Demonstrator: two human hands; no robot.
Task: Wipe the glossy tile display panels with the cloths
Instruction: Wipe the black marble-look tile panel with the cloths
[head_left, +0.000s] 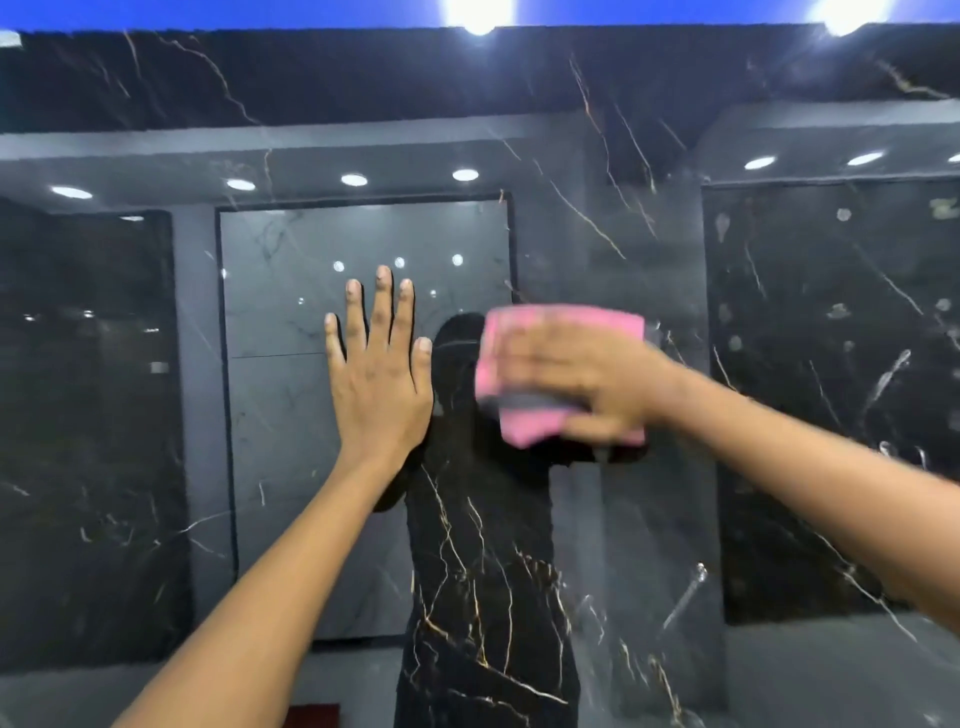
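Observation:
A glossy black marble tile panel (597, 171) with thin gold veins fills the view and mirrors the room behind me. My left hand (379, 374) lies flat on it, fingers straight and spread, pointing up. To its right, my right hand (576, 384) presses a pink cloth (519, 426) against the panel at about the same height; the hand is blurred with motion. The cloth sticks out above and below the hand. My dark reflection shows between the two arms.
Reflections of other framed tile panels (363, 291) and ceiling spotlights (465, 174) show in the glossy surface. Bright lamps (478, 15) glare above the panel's top edge. A small red patch (311, 716) sits at the bottom edge.

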